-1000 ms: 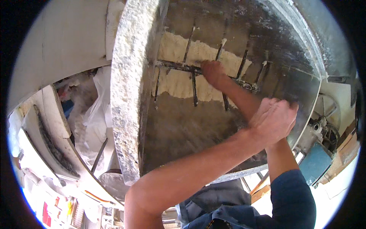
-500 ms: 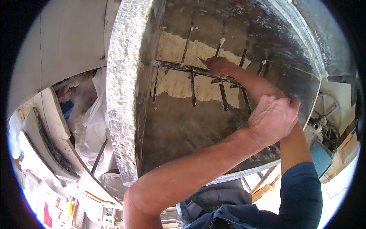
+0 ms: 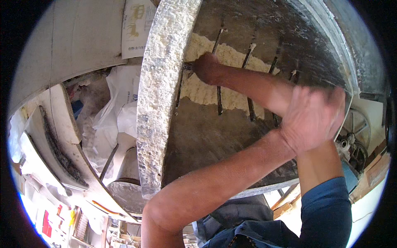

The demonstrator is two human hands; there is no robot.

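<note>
My right hand (image 3: 206, 67), blurred, is inside a large dark, curved, shell-like piece (image 3: 198, 132), fingers closed on a flat tool (image 3: 189, 67), probably a scraper, close to its thick left wall (image 3: 152, 103), whose edge is rough and cream-coated. Under that hand lies a band of pale cream material (image 3: 231, 99) crossed by narrow dark grooves or strips (image 3: 249, 103). My left hand (image 3: 312, 115) is smeared by motion near the piece's right side, over my right forearm; its fingers look bent, but I cannot tell what they touch.
A pale curved panel (image 3: 66, 45), a printed sheet (image 3: 133, 29) and crumpled white plastic (image 3: 111, 111) are at the left, with boards (image 3: 68, 115) below. A spoked wheel (image 3: 359, 124), a teal box (image 3: 351, 177) and wooden pieces (image 3: 374, 169) are at the right.
My right hand has moved left along the cream band toward the thick wall. My left hand has shifted right and slightly up. The piece appears farther right in view.
</note>
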